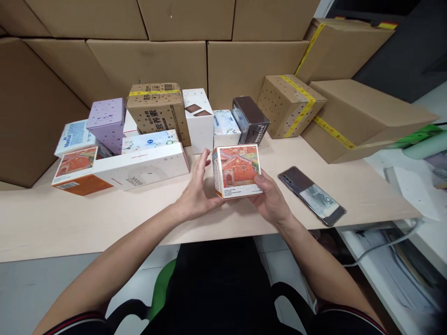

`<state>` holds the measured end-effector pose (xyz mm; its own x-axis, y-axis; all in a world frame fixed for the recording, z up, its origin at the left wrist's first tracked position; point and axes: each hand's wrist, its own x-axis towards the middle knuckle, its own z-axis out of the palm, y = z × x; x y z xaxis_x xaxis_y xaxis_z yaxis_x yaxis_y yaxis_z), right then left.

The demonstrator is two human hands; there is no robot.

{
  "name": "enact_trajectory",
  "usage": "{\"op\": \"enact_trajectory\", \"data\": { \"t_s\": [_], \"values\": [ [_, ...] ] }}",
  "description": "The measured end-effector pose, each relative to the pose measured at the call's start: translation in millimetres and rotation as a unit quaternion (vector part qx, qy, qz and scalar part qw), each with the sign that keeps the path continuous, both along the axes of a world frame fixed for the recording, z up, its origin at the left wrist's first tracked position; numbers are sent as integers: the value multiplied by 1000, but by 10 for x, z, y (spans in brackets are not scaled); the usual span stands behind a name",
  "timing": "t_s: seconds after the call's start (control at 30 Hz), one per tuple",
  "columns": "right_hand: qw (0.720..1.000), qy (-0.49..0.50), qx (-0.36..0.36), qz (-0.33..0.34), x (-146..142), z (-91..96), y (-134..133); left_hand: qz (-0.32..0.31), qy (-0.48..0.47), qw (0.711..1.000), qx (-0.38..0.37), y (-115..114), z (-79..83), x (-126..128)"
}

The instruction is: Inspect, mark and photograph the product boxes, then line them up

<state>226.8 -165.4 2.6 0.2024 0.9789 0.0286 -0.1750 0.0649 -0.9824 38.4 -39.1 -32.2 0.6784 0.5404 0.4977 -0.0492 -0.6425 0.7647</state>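
A small box (239,170) with a picture of a red-orange building on its front is tilted toward me above the table. My right hand (270,197) grips its lower right corner, thumb on the front face. Beside its left side is my left hand (197,190), fingers spread and apart from the box. The left thumb lies by the lower left corner; whether it touches I cannot tell. Left of my hands, a long white power bank box (150,170) lies on the table, next to another box with an orange building picture (78,160).
Behind stand a purple box (106,116), a brown taped carton (153,109), a white box (199,121), a flowered tissue pack (226,128) and a dark box (253,118). A phone (310,195) lies right on the table (139,218). Large cartons (146,65) wall the back.
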Motion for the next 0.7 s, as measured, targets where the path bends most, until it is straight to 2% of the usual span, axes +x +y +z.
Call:
{"op": "enact_trajectory", "data": {
  "t_s": [0.2,0.43,0.7],
  "values": [
    [1000,10,-25,12,28,-91,-14,-32,13,999,20,52,54,14],
    [999,-44,-14,-22,34,-136,5,16,-39,991,124,59,184,-34],
    [990,-115,13,-77,42,-132,-44,55,-45,976,206,72,211,-32]
  ]
}}
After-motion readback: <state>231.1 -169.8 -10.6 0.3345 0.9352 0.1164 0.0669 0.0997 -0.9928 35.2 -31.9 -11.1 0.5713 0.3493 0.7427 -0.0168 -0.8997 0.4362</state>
